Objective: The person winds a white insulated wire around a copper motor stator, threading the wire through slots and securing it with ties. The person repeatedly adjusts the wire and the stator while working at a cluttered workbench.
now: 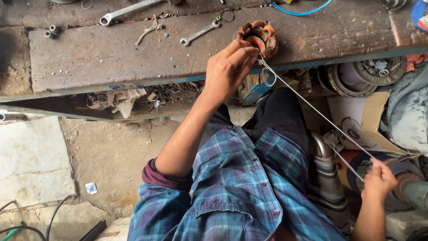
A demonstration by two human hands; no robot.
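Note:
A round motor stator [259, 37] with copper-coloured windings sits near the edge of a worn wooden bench [102, 58]. My left hand [229, 67] pinches a thin white string [312, 107] right beside the stator. The string runs taut down to the right into my right hand [378, 179], which is closed around it low by my knee. I wear a blue plaid shirt.
Two spanners [200, 32] [127, 10], small sockets [51, 31] and a blue cable [301, 11] lie on the bench. Scraps fill the shelf [120, 98] beneath. Fan parts [365, 73], cardboard [374, 116] and a metal pipe [322, 149] crowd the right. Concrete floor [35, 160] at left.

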